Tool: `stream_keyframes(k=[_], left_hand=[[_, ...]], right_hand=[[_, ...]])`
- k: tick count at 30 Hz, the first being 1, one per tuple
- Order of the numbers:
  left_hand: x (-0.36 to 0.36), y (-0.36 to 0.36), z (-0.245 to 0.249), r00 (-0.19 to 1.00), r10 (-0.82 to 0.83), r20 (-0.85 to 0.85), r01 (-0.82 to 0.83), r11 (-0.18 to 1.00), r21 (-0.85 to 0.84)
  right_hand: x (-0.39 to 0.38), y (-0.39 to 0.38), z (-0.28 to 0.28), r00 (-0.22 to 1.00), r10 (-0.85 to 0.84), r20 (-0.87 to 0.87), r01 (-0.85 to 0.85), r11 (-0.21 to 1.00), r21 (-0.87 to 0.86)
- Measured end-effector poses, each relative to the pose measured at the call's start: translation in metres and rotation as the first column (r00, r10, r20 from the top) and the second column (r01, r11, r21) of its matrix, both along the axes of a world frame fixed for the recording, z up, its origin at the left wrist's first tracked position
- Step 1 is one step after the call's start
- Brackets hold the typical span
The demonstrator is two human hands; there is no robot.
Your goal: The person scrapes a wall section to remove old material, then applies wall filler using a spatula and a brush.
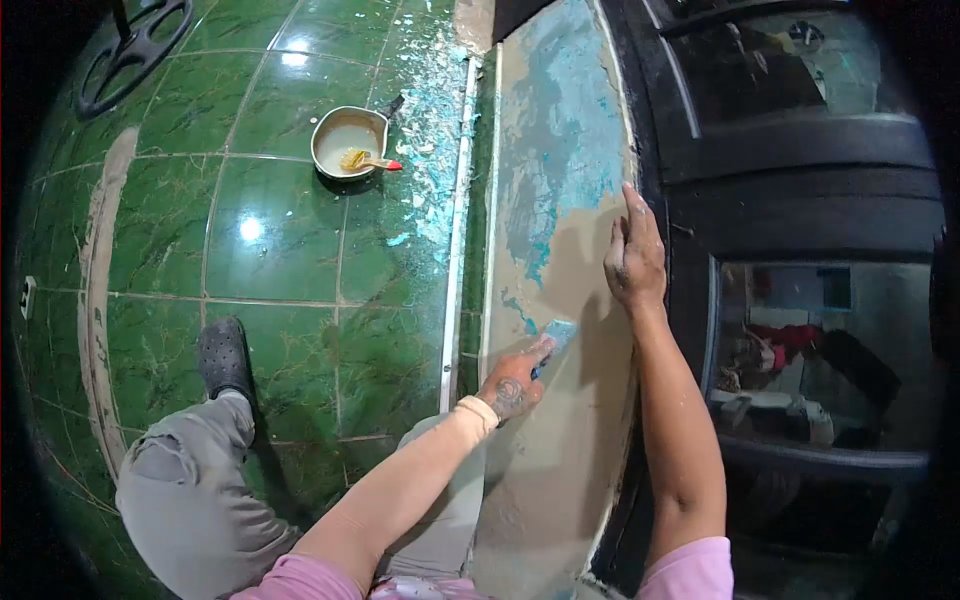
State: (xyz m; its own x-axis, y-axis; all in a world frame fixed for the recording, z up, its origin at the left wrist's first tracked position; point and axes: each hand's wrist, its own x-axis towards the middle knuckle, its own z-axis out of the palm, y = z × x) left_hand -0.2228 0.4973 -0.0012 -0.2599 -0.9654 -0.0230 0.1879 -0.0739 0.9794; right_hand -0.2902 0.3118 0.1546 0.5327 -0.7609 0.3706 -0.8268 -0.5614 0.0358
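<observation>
My left hand [512, 388] is closed around a paint scraper [560, 333], its blade lying against a long beige strip of surface [545, 450]. Turquoise paint [572, 120] still covers much of the far part of that strip, with patches worn through. Around the blade the surface is mostly bare, apart from small turquoise remnants. My right hand [637, 255] rests along the strip's right edge beside the black frame, fingers stretched out and holding nothing.
A pot [322, 150] of cloudy liquid stands on the green tiled floor [270, 330], a paintbrush [375, 162] across it. Paint flakes [432, 130] litter the floor along a pale metal edge [455, 260]. On the right is a black-framed glass door [800, 190]. My shoe [224, 357] is at left.
</observation>
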Motion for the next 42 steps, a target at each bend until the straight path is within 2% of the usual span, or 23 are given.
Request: stream_keyframes(k=[2, 3, 5, 7, 10, 13, 16, 19, 22, 25, 28, 31, 35, 38, 39, 42], left_hand=[[-0.001, 0.002, -0.003, 1.000, 0.015, 0.005, -0.015, 1.000, -0.003], [-0.002, 0.001, -0.004, 0.999, 0.030, 0.017, -0.030, 0.999, -0.024], [-0.005, -0.001, 0.000, 0.999, 0.020, 0.041, -0.019, 1.000, -0.013], [-0.004, -0.002, -0.005, 0.999, 0.015, 0.036, -0.014, 1.000, -0.020], [-0.003, -0.001, -0.004, 0.999, 0.029, 0.030, -0.028, 0.999, -0.044], [-0.005, -0.001, -0.005, 0.998, 0.022, 0.051, -0.020, 0.999, -0.032], [-0.016, -0.001, -0.008, 0.994, 0.088, 0.066, -0.084, 0.995, -0.051], [-0.016, -0.002, -0.004, 0.995, 0.077, 0.057, -0.074, 0.996, -0.052], [-0.016, -0.035, 0.005, 0.977, 0.212, 0.002, -0.212, 0.977, 0.029], [-0.001, -0.070, 0.017, 0.988, 0.119, 0.103, -0.120, 0.993, 0.003], [-0.015, -0.021, -0.010, 0.981, 0.174, 0.084, -0.155, 0.968, -0.200], [-0.026, -0.008, -0.015, 0.978, 0.205, 0.034, -0.195, 0.963, -0.186], [0.012, -0.062, -0.009, 0.997, 0.069, 0.030, -0.069, 0.997, -0.018], [0.000, -0.008, -0.025, 0.998, 0.052, 0.018, -0.046, 0.969, -0.245], [0.000, -0.003, -0.009, 0.993, 0.052, 0.104, -0.033, 0.983, -0.179], [0.004, -0.013, -0.018, 0.999, 0.008, 0.037, -0.001, 0.982, -0.188]], right_hand=[[-0.008, 0.007, 0.000, 0.991, -0.034, 0.129, 0.040, 0.998, -0.040], [-0.011, 0.031, 0.003, 0.981, -0.112, 0.157, 0.121, 0.991, -0.049], [-0.028, 0.095, 0.011, 0.994, -0.109, 0.021, 0.110, 0.994, -0.028], [-0.047, 0.160, 0.019, 0.975, -0.215, -0.059, 0.222, 0.966, 0.135], [-0.057, 0.209, 0.037, 0.961, -0.148, -0.234, 0.208, 0.945, 0.254], [-0.071, 0.217, 0.029, 0.939, -0.094, -0.330, 0.186, 0.948, 0.259], [-0.074, 0.217, 0.020, 0.914, -0.036, -0.405, 0.138, 0.964, 0.225], [-0.073, 0.218, 0.022, 0.900, 0.004, -0.435, 0.120, 0.959, 0.256], [-0.075, 0.218, 0.018, 0.905, 0.020, -0.425, 0.099, 0.961, 0.258], [-0.078, 0.215, 0.019, 0.912, 0.040, -0.409, 0.073, 0.964, 0.257], [-0.078, 0.217, 0.020, 0.921, 0.031, -0.388, 0.074, 0.965, 0.253], [-0.076, 0.211, 0.019, 0.929, 0.023, -0.369, 0.078, 0.964, 0.255], [-0.073, 0.218, 0.019, 0.929, -0.008, -0.370, 0.112, 0.959, 0.261], [-0.073, 0.213, 0.020, 0.927, 0.011, -0.375, 0.091, 0.963, 0.254], [-0.073, 0.214, 0.019, 0.924, 0.006, -0.383, 0.098, 0.962, 0.253], [-0.071, 0.213, 0.020, 0.925, 0.004, -0.381, 0.100, 0.963, 0.252]])
